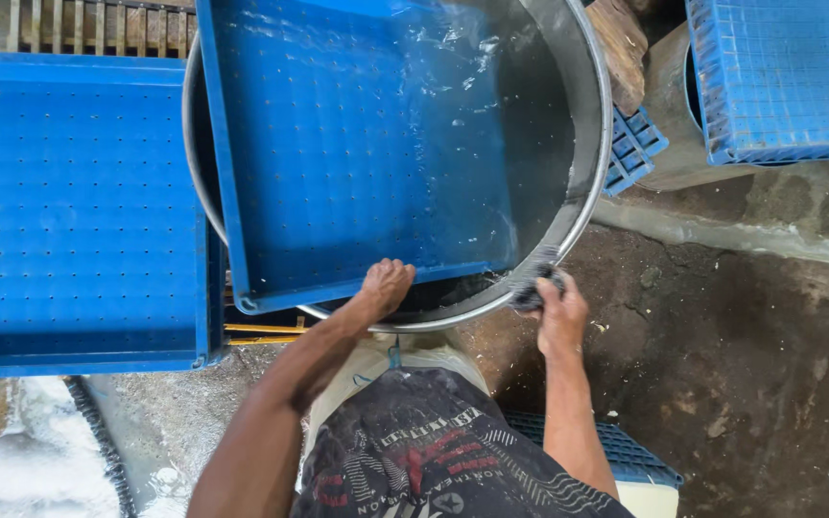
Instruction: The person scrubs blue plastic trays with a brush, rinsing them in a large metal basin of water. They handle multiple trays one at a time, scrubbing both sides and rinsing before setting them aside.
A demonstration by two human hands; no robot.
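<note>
L hand (386, 285) clamped on near edge of blue perforated tray (357, 144), which lies tilted in a big steel basin (582, 144) w/ water. R hand (558, 312) closed round a dark scrub pad (535, 285) at basin rim, just beside tray corner. Second blue tray (69, 211) to the left; blue crate (779, 77) upper right, apart. White foam (31, 460) on wet floor, lower left.

A dark, damp earthen floor (741, 384) carries everything. A big round metal basin (582, 125) stands on it at 12 o'clock. A blue perforated tray (69, 221) sits at 9 o'clock, just beside the basin. White foam (31, 460) lies at 7 o'clock. A blue crate (779, 77) sits at 2 o'clock.
</note>
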